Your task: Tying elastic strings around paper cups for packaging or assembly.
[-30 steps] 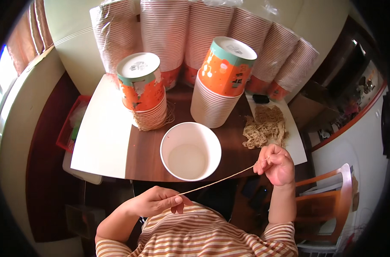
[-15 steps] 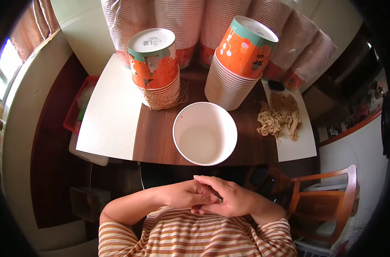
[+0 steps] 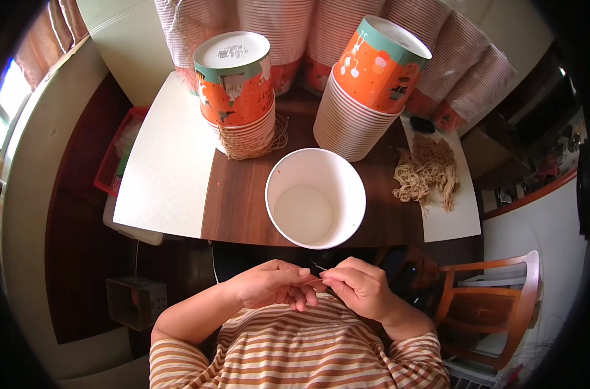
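In front of my striped shirt, below the table edge, my two hands meet. My right hand (image 3: 359,285) pinches thumb and fingers together. A thin, light, wire-like piece (image 3: 319,266) sticks out beside its fingertips; its kind is too small to tell. My left hand (image 3: 275,283) lies against the right fingertips, thumb pressed to the forefinger and the other fingers loosely curled; what it grips, if anything, is hidden. Just beyond them a white paper bucket (image 3: 301,214) leans with its mouth toward me, nothing visible inside except a small red speck near its rim.
Behind the bucket stand two stacks of upturned orange-and-green paper buckets, a left one (image 3: 236,97) with straw-like strands (image 3: 249,142) around it and a right one (image 3: 372,78). Tan twine (image 3: 431,172) lies on the table's right. Wrapped bucket stacks (image 3: 272,39) line the back; a wooden chair (image 3: 489,305) stands right.
My clasped hands have come apart into a fingertip pinch, and the thin piece now shows between them. The view has shifted slightly; the buckets seem to stay in place.
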